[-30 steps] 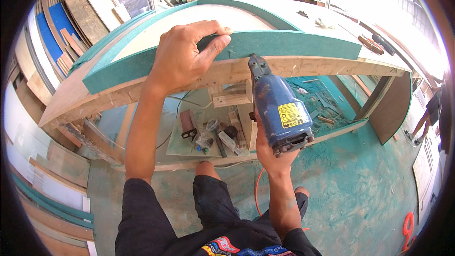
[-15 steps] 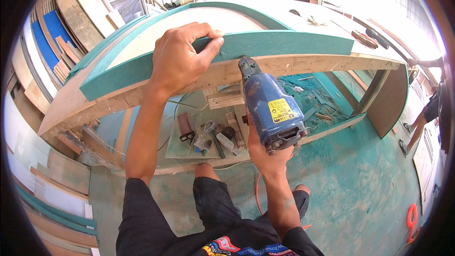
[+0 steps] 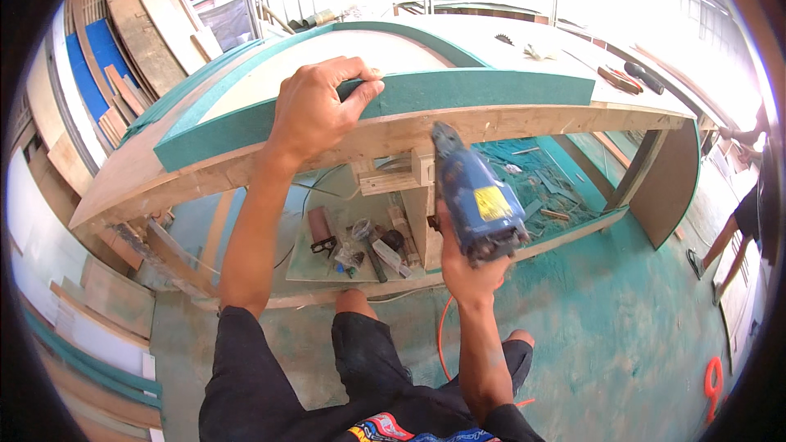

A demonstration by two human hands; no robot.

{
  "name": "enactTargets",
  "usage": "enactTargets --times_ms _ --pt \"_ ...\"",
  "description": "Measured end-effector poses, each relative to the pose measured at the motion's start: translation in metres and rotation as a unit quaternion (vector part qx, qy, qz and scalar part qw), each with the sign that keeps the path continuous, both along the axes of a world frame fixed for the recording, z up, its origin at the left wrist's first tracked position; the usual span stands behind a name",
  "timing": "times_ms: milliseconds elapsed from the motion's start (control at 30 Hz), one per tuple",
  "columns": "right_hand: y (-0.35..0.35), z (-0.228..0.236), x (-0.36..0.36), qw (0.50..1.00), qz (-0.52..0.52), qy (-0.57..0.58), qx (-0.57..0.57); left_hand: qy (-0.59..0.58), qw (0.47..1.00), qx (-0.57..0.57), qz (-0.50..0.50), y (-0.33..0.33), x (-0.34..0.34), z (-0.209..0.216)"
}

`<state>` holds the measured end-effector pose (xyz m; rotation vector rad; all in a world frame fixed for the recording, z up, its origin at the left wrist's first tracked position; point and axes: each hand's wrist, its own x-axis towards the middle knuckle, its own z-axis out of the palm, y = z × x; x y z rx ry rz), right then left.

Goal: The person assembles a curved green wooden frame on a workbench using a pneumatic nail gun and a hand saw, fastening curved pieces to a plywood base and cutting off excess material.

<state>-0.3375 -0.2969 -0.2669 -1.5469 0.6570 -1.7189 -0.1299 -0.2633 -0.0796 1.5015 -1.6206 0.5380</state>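
My left hand (image 3: 315, 110) pinches the top edge of a green board strip (image 3: 483, 90), thumb on the near face and fingers curled over the top. The strip stands on edge along the near side of a curved wooden workbench (image 3: 524, 117) and belongs to a curved green frame. In my right hand (image 3: 468, 274) is a blue nail gun (image 3: 475, 188), smeared by motion, its body covering most of my fingers around the handle. Its nose points up toward the bench edge, a little below the strip and right of my left hand, apart from the strip.
Pliers (image 3: 620, 80), a dark-handled tool (image 3: 644, 77) and a toothed saw blade (image 3: 503, 38) lie on the bench top. Below, a shelf holds assorted tools (image 3: 360, 245) and green scraps. An orange hose (image 3: 443, 340) hangs below. Another person's legs (image 3: 737, 245) show at right.
My right hand has drawn the nail gun's nose down and away from the green strip, slightly right. My left hand keeps its hold. The whole view has shifted slightly.
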Motion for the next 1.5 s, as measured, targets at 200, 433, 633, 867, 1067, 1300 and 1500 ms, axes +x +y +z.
enactTargets --times_ms 200,433,633,867,1067,1300,1500 --pt "0.010 -0.008 -0.019 0.999 -0.012 -0.009 -0.035 -0.032 0.999 0.009 0.016 0.005 0.001 -0.008" --pt "0.012 -0.029 -0.013 0.999 0.011 -0.034 0.028 -0.144 0.987 -0.073 0.009 -0.002 0.014 -0.014" --pt "0.011 -0.065 -0.015 0.998 0.026 0.008 0.061 -0.081 0.995 -0.058 0.010 -0.004 0.006 -0.016" --pt "0.017 -0.101 -0.024 0.982 0.058 0.047 0.172 -0.068 0.997 -0.041 0.018 -0.004 0.011 -0.017" --pt "0.013 -0.186 -0.033 0.978 0.032 0.044 0.201 -0.130 0.990 -0.062 0.003 -0.006 0.009 -0.017" --pt "0.025 -0.227 -0.058 0.908 0.061 0.074 0.408 -0.143 0.986 -0.090 0.012 -0.010 0.016 -0.021" --pt "0.020 -0.240 -0.072 0.896 0.065 0.054 0.435 -0.100 0.991 -0.072 0.054 -0.009 0.010 -0.020"
